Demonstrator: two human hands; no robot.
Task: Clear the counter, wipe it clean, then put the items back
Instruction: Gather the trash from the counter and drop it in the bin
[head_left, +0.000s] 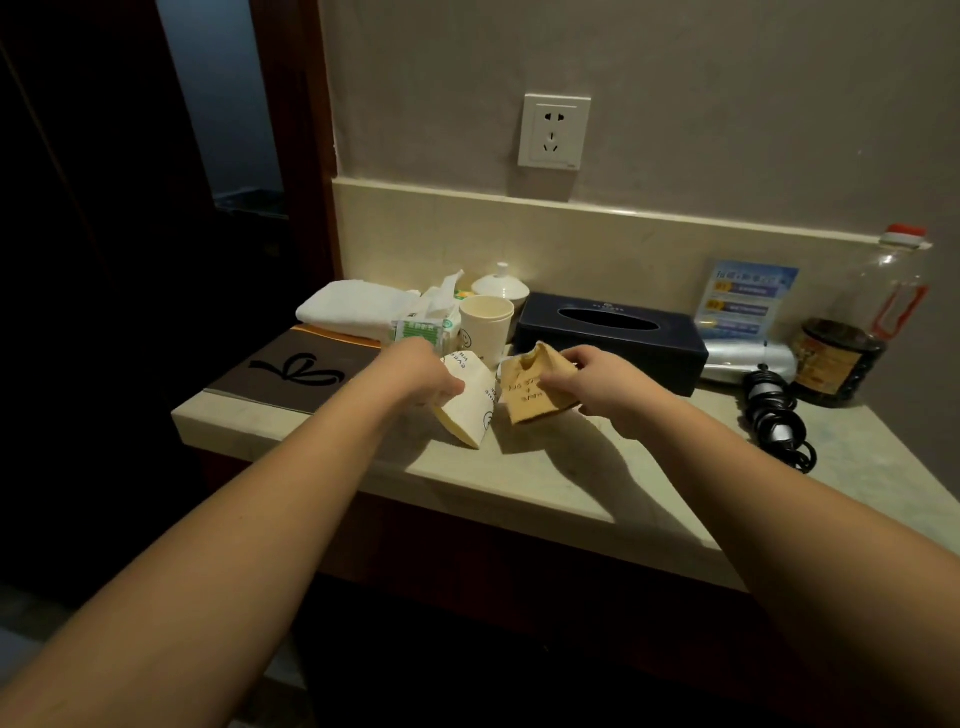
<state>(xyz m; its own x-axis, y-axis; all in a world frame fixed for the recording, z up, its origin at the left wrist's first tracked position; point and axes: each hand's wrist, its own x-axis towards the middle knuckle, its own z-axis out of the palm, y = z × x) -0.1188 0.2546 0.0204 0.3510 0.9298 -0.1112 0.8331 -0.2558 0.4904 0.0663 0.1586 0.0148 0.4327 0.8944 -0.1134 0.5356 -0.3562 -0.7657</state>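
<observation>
Two hands, each holding one crumpled paper cup over the counter (519, 483).

The left hand (421, 376) grips a flattened white cup (470, 410); the right hand (587, 382) pinches a brown cup (530, 392), the two just beside each other. Behind them stand one upright cup (485, 325), one dark tissue box (610, 340), one folded towel (353, 309), one tissue pack (423, 330), one lidded white dish (500, 286), one bottle (857, 332), one hair dryer (748, 361) and one brown folder (296, 369).

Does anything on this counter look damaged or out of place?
Yes. The brown paper cup in the right hand is crushed, its rim torn. The white cup in the left hand is tipped over.
</observation>
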